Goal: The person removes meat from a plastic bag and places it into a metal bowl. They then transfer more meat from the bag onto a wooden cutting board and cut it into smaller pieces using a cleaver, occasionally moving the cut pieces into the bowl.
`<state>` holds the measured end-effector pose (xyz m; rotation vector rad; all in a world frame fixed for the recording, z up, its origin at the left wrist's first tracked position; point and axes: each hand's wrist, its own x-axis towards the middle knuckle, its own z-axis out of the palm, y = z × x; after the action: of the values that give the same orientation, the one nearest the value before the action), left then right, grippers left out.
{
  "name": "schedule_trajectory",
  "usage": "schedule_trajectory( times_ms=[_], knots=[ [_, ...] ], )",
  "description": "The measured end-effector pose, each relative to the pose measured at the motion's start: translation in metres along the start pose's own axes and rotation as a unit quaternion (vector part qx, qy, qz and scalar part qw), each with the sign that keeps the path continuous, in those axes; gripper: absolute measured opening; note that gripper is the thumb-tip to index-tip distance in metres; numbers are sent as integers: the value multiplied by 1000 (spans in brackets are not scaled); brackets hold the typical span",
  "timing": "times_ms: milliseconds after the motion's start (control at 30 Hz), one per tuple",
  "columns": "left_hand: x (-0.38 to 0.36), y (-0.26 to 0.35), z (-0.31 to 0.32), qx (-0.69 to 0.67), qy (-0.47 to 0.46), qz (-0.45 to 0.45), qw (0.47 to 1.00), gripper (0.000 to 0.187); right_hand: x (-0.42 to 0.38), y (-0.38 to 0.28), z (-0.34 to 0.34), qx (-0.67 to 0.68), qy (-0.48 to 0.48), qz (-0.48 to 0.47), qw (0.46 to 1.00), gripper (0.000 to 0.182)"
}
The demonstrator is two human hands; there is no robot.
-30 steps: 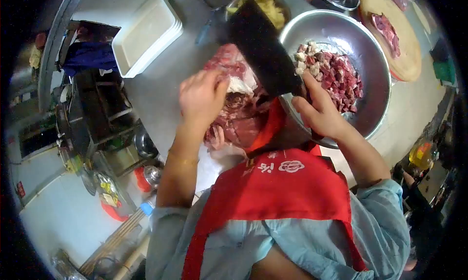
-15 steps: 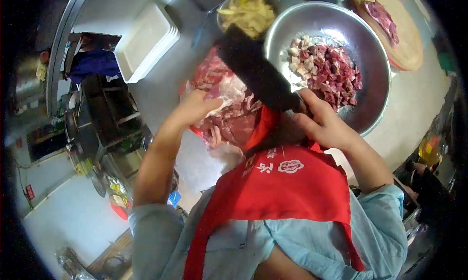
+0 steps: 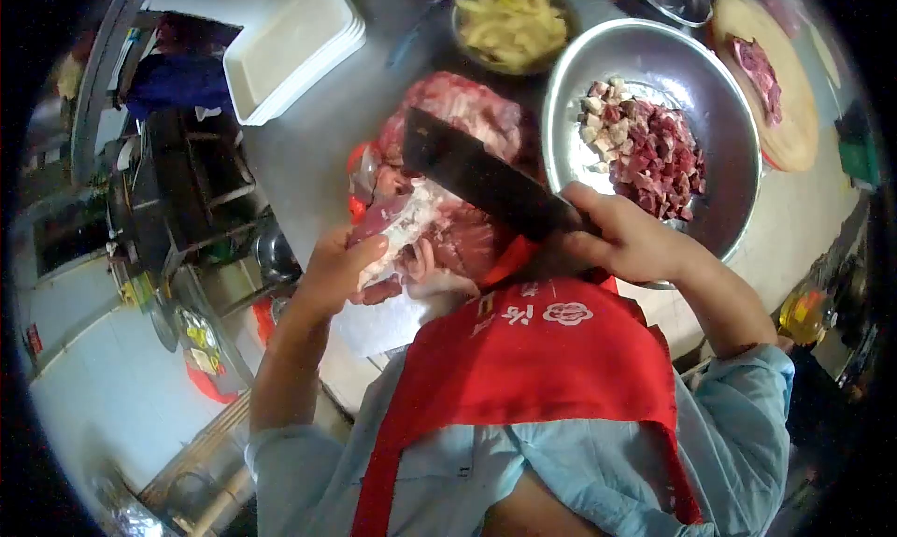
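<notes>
My left hand (image 3: 338, 268) grips the near left edge of a piece of meat (image 3: 388, 230) with white fat on it, lifted at the side of a larger heap of raw meat (image 3: 467, 102). The heap rests on red plastic (image 3: 359, 177). My right hand (image 3: 621, 238) is closed round the handle of a dark cleaver (image 3: 476, 172), whose broad blade lies across and above the heap, pointing to the upper left. To the right, a steel bowl (image 3: 735, 163) holds diced red and pale meat (image 3: 654, 149). The cleaver hides part of the heap.
A bowl of yellow pieces (image 3: 514, 23) stands behind the heap. White stacked trays (image 3: 294, 51) are at the upper left. A round wooden board (image 3: 794, 116) with a strip of meat (image 3: 755, 79) lies at the right, near metal bowls (image 3: 677, 0).
My left hand has moved down and left, pulling up the edge of the piece. The cleaver blade has swung lower and further left over the heap. The view has shifted slightly.
</notes>
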<state>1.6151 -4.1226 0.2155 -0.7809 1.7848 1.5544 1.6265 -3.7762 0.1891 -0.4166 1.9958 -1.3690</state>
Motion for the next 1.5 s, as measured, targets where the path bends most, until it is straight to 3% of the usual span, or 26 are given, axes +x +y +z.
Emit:
schedule_trajectory(
  times_ms=[100,167,300,433,467,500,567,600,667,733,833,867,967,1133,1267,1333,1500],
  knots=[
    [2,-7,-25,26,-90,10,996,22,4,1,-2,-6,-27,1,1000,31],
    [-3,-11,-25,78,-78,9,994,18,10,-5,-2,-43,-53,26,997,34],
    [-25,-25,-10,155,-112,27,981,15,54,5,28,-90,27,-36,995,38],
    [-37,-74,-38,246,-66,101,962,20,84,33,43,-34,123,-89,988,38],
    [-28,-94,-54,332,-9,184,925,25,83,38,42,-17,136,-89,987,38],
    [-21,-108,-68,337,31,72,938,27,77,35,41,23,136,-46,989,38],
    [11,-152,-94,158,23,34,987,27,55,7,36,103,141,5,985,39],
    [12,-140,-88,336,43,90,937,28,44,-2,34,130,145,27,980,40],
    [15,-111,-71,642,82,191,738,35,23,-18,34,153,154,74,973,41],
    [22,-95,-56,577,191,395,689,48,7,-20,43,166,171,63,969,40],
    [27,-77,-16,488,107,500,707,57,-13,-21,62,176,201,35,963,39],
    [33,-77,-6,517,110,491,693,57,-17,-13,69,157,216,6,964,38],
    [52,-77,7,598,124,457,646,53,-32,-14,82,169,164,60,970,38],
    [76,-67,-2,689,133,420,576,50,-50,5,117,138,202,-31,969,39],
    [63,-7,-8,723,44,434,535,34,-67,10,131,144,189,7,971,40],
    [58,10,-4,739,44,398,541,32,-75,4,133,142,179,60,972,38],
    [52,23,-13,726,67,331,600,30,-81,8,139,206,238,33,949,35]
  ],
)
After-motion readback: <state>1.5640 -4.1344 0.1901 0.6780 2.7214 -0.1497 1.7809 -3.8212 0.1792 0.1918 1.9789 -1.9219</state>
